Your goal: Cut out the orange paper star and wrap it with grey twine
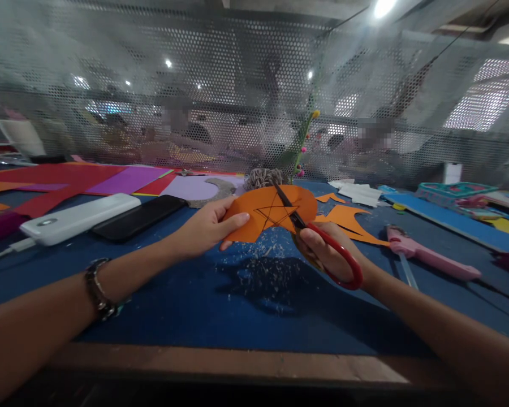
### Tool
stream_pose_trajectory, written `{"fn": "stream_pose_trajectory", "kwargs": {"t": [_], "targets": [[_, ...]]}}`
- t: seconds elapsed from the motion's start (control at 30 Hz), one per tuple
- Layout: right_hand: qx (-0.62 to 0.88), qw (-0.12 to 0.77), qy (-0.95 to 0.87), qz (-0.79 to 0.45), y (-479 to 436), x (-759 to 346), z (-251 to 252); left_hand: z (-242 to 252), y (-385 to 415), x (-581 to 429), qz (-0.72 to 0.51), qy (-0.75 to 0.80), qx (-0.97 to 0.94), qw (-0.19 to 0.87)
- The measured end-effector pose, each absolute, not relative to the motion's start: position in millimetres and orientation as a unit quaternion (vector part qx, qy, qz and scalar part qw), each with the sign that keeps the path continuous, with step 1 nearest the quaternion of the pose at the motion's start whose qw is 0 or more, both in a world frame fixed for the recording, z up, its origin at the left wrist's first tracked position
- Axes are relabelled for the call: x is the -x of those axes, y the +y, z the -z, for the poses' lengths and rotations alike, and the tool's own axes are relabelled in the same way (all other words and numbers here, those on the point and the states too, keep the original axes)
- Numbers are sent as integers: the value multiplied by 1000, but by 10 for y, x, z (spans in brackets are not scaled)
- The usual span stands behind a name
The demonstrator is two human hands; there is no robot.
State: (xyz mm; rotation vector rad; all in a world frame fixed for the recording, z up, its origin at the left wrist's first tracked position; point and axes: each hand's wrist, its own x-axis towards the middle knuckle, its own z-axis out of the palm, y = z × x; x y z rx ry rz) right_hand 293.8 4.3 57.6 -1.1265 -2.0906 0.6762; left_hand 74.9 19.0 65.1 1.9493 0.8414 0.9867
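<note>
My left hand (212, 225) pinches the left end of a piece of orange paper (244, 204), thumb on top. A star is drawn on the paper in dark lines. My right hand (322, 240) is closed around the red-handled scissors (351, 265). Their dark blades cross the right part of the star, over the paper; whether a lower blade lies beneath it I cannot see. Under the paper, small pale scraps (275, 260) are scattered on the blue table (237, 322). Cut orange offcuts (345, 217) lie just beyond my right hand.
At right lie a pink glue gun (436, 259) and a teal basket (456, 191). On the left are a white power bank (82, 217), a black phone (139, 217) and coloured sheets (127, 180). Grey yarn (263, 178) sits behind the paper, before a perforated metal screen (237, 73).
</note>
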Motion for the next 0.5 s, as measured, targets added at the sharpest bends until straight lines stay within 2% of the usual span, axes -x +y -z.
{"fn": "stream_pose_trajectory", "kwargs": {"t": [0.3, 0.5], "targets": [[424, 385, -746, -340, 58, -2955, -600, -652, 261, -732, -448, 392, -706, 383], [425, 432, -732, -312, 107, -2947, -582, -622, 240, -761, -456, 394, -701, 383]]}}
